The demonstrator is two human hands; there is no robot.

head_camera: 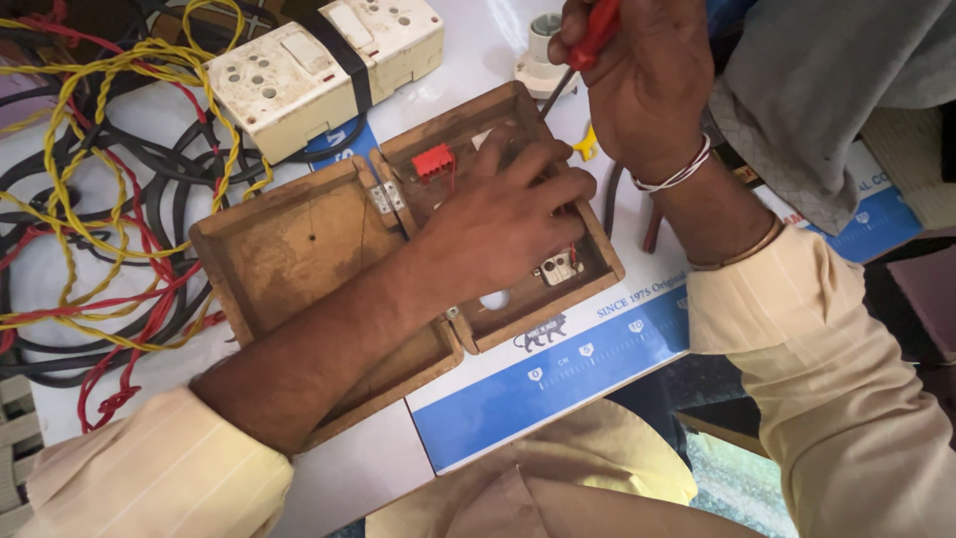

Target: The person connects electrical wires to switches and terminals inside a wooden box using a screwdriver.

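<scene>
wires: big tangle on the far left of the desk, twisted yellow wire looped over red wire and black cable. Three colours, can't count separate strands. Looks like it's just shoved aside so the middle stays workable.

switch boards: two grubby white ones up top, side by side with a dark band across them, parked behind the work.

wooden box: one hinged box, laid open flat so both halves face up. Two small metal hinges at the join. Left half looks bare inside, right half has the fittings.

left hand: left hand lies palm down inside the right half, fingers spread and pressing on what's in there, gripping nothing that I can see. Reads like it's pinning the box steady.

fittings: one red connector block by the far wall, one small metal part near the front wall. Anything under the palm is hidden.

right hand: right hand closed in a fist round a red-handled screwdriver, shaft angled down to the box's far right corner. Held upright-ish, presumably to bear down on a screw, tip hard to see.

lamp holder: one white one just behind that corner.

blue sheet: one blue and white printed sheet under the box.
</scene>
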